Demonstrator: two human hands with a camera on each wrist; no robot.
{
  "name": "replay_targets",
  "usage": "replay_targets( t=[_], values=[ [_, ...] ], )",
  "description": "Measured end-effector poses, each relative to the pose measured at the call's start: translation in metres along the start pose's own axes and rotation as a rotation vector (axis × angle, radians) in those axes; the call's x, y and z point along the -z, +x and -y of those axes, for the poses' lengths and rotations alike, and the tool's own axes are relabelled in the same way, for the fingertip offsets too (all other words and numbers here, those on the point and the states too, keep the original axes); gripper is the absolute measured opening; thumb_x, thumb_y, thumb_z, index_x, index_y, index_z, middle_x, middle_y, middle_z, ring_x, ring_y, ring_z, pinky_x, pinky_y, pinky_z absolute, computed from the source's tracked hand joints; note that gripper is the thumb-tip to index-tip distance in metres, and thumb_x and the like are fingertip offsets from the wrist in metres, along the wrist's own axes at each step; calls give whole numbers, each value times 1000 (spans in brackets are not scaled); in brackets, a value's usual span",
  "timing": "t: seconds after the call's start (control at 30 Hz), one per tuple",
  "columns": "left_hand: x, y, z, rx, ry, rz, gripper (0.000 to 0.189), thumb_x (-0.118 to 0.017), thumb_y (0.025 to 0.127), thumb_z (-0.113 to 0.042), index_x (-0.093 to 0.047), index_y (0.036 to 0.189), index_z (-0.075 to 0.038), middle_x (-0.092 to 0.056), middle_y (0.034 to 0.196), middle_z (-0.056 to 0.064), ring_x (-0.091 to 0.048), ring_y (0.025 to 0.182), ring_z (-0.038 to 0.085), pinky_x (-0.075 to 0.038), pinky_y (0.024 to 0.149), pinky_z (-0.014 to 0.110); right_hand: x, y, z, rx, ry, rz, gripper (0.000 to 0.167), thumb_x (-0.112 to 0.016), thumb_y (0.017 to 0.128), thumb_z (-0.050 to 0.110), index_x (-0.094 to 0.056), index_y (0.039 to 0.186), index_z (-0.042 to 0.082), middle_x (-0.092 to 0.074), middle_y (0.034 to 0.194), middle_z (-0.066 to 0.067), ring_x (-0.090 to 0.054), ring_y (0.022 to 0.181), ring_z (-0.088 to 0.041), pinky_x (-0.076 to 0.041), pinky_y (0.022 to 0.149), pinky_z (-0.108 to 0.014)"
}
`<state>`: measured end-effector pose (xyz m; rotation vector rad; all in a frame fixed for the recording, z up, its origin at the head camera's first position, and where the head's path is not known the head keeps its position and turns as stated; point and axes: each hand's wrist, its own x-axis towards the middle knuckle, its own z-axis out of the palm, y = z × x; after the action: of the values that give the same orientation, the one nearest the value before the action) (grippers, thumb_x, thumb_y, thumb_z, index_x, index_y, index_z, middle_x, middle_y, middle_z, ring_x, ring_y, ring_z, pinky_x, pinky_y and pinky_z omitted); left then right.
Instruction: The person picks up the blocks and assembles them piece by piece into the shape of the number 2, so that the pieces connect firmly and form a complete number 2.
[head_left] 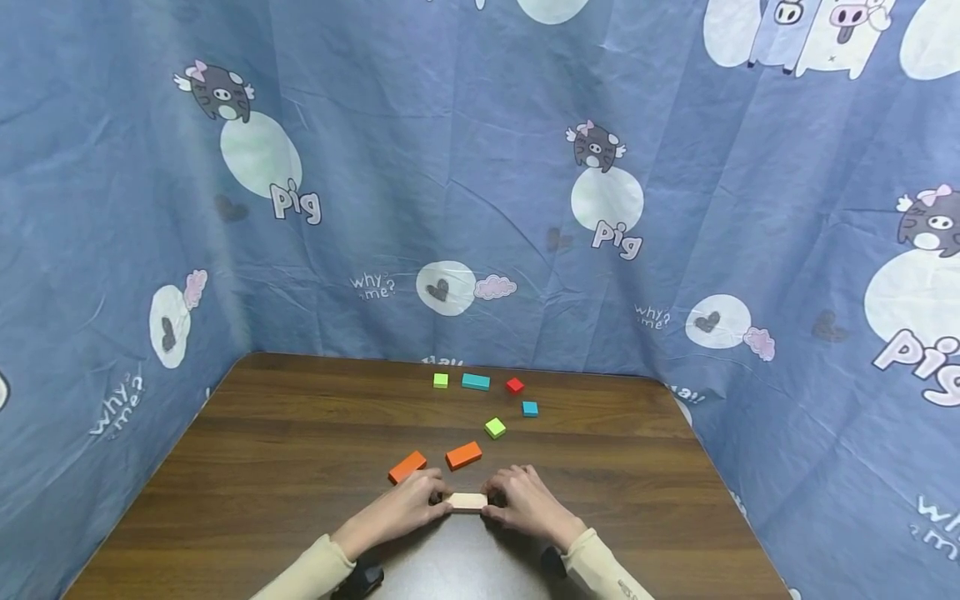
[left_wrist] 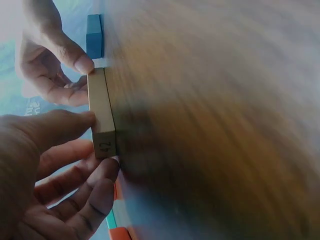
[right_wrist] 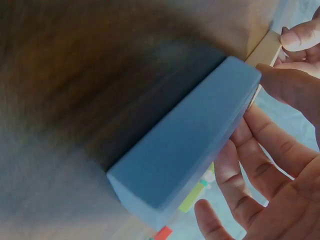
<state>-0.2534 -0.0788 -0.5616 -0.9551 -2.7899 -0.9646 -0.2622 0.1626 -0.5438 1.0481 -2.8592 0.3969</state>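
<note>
L fingers (left_wrist: 102, 194) & R fingers (right_wrist: 274, 140) pinch beige blk (left_wrist: 101, 102); "42" (left_wrist: 105, 147) shows only in L wrist cam

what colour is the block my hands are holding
The rectangular block is beige, best seen in the left wrist view.

Pale light (head_left: 461, 571) glares off the brown wood-grain table (head_left: 300, 433) before me, blue pig-print cloth (head_left: 480, 183) hanging on three sides.
</note>
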Motion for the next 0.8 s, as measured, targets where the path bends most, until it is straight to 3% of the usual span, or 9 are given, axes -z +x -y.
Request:
replay_targets(
  t=[0.37,0.8],
  values=[
    [-7,13,0,-3,7,-46,19,-71,86,-17,-72,101,-6,-62,89,-3,-53,74,3,-43,62,19,2,2,-13,-35,37,3,17,-74,83,34,-69,95,23,-65,86,14,-54,83,-2,-42,79,-34],
    [-9,19,0,33,30,-24,21,-69,87,-20,-71,104,-6,-63,94,-1,-54,80,4,-46,67,22,0,5,-22,-29,75,-9,17,-74,83,31,-69,95,20,-64,84,12,-55,79,0,-44,77,-34]
  ],
)
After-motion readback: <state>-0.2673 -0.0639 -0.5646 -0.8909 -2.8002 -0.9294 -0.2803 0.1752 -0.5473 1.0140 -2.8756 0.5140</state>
